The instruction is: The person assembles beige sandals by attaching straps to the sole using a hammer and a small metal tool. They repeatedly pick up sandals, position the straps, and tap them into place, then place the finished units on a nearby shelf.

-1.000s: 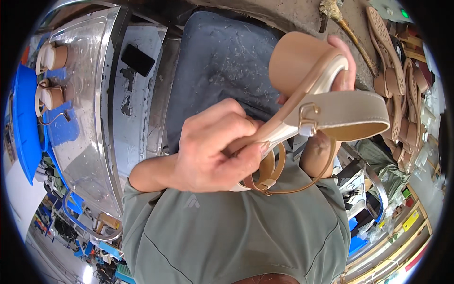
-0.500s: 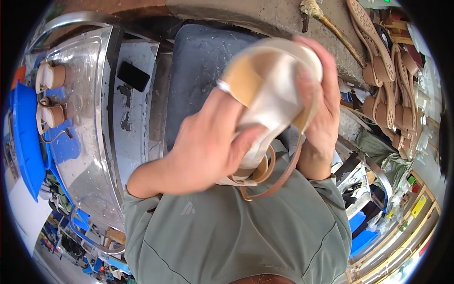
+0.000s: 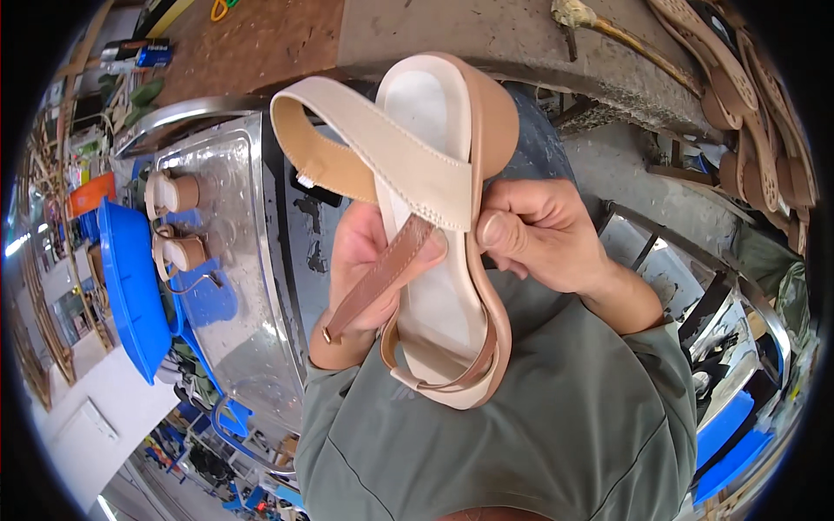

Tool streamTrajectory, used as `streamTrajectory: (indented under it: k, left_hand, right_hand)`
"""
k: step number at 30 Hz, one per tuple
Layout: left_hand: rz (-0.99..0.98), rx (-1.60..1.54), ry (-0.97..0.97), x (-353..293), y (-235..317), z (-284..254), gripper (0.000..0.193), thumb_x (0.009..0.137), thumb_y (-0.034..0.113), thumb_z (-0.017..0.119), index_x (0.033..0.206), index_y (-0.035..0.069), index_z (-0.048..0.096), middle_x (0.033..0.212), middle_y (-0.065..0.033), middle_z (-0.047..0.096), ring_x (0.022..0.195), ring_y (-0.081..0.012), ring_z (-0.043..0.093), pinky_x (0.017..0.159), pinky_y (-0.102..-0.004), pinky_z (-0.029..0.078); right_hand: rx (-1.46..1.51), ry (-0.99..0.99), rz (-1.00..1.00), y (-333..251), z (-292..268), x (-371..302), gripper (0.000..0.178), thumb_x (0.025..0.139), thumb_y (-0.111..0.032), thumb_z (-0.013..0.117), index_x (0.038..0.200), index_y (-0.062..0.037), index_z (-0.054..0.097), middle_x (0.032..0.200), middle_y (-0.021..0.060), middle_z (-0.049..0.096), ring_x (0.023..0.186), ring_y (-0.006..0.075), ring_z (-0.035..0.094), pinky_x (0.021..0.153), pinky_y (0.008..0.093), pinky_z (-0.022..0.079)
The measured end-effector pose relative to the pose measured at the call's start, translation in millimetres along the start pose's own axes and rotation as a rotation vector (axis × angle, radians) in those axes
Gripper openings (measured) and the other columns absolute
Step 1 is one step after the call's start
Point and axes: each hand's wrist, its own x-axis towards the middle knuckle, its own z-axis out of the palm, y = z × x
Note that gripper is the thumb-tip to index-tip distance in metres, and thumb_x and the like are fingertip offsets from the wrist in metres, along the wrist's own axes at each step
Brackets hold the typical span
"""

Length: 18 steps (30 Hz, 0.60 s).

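A beige sandal (image 3: 439,291) with a block heel (image 3: 497,122) is held up before my chest, heel end away from me. My left hand (image 3: 354,239) grips its left side, the thumb on the insole beside the straps. A wide beige strap (image 3: 373,135) loops out to the left, and a narrow brown strap (image 3: 382,273) hangs over the left hand. My right hand (image 3: 556,234) is closed at the right edge of the sole, thumb against curled fingers. What lies between those fingertips is partly hidden.
Two similar sandals (image 3: 178,193) stand on a plastic-covered metal chair (image 3: 234,330) at left, by a blue tray (image 3: 130,291). A workbench (image 3: 417,35) runs along the far side, bearing a hammer (image 3: 630,30). Several sandal soles (image 3: 756,130) hang at far right.
The sandal has turned so its insole and straps face up. My right hand has moved from the heel end down to the sole's right edge. The view has shifted left.
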Motion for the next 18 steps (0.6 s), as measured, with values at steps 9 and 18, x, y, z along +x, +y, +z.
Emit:
streamTrajectory:
  k: [9,18]
  left_hand:
    - [0.103,0.317,-0.117,5.0,6.5,0.3,0.044,0.086,0.0,0.059,0.127,0.001,0.043,0.114,-0.0071,0.057,0.101,-0.0125,0.056,0.086,-0.0273,0.046]
    - [0.218,0.338,-0.155,7.0,-0.8,-1.9,0.05,0.086,0.002,0.059,0.13,0.0,0.036,0.116,-0.0071,0.055,0.103,-0.0123,0.054,0.087,-0.0284,0.045]
  right_hand:
    - [-0.617,0.1,-0.197,-21.7,4.4,-7.6,0.03,0.092,-0.022,0.056,0.071,-0.0008,0.053,0.054,0.0123,0.042,0.046,0.022,0.041,0.045,0.0341,0.035]
    - [-0.536,-0.19,-0.125,-17.4,-13.3,-13.6,0.033,0.09,-0.028,0.057,0.071,-0.0022,0.054,0.058,0.0149,0.049,0.052,0.0328,0.049,0.046,0.0363,0.037]
